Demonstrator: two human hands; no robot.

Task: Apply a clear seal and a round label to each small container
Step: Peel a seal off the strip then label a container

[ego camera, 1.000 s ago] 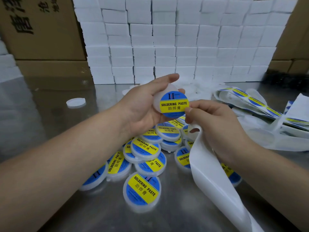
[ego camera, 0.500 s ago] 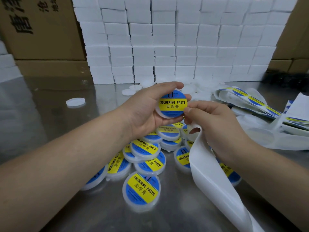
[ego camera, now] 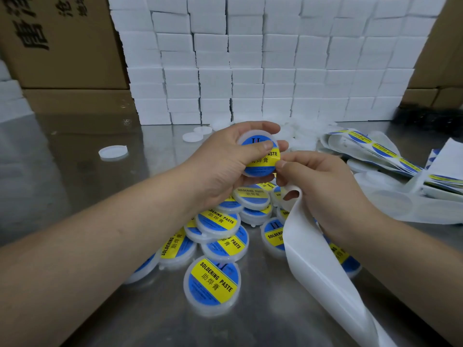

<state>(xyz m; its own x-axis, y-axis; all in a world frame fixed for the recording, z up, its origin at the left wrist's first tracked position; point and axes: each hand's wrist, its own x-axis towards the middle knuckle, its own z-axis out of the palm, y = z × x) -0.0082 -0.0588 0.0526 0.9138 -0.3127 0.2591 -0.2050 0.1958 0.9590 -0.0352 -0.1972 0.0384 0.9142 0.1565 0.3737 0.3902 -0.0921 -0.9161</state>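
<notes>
The left hand (ego camera: 220, 169) holds a small round container (ego camera: 261, 157) in the air above the steel table (ego camera: 75, 184), with its face turned toward the camera. Its fingers curl round the far rim, and its thumb (ego camera: 263, 146) lies flat across the upper part of the blue-and-yellow round label (ego camera: 258, 169), which reads "soldering paste" where the thumb leaves it uncovered.

The right hand (ego camera: 325, 194) meets the container at its right edge, fingers curled and thumb and forefinger pinched together at the yellow corner of the label. Whether they grip the label's edge or a clear film there is hard to tell. A white backing strip (ego camera: 315, 261) comes out from under that hand's curled fingers and hangs in a long curve toward the lower right.

Directly below the hands lies a heap of labelled containers (ego camera: 220, 221), overlapping one another on the table. One more labelled tub (ego camera: 211, 284) lies flat just in front of the heap.

A loose white lid (ego camera: 112, 152) sits alone to the left, well apart from the heap. Plain white round pieces (ego camera: 303, 132) crowd the table behind the hands, at the foot of a wall of stacked white boxes (ego camera: 275, 66). Brown cardboard cartons (ego camera: 65, 51) stand at the left. Strips of unused labels (ego camera: 370, 149) lie tangled on the right.
</notes>
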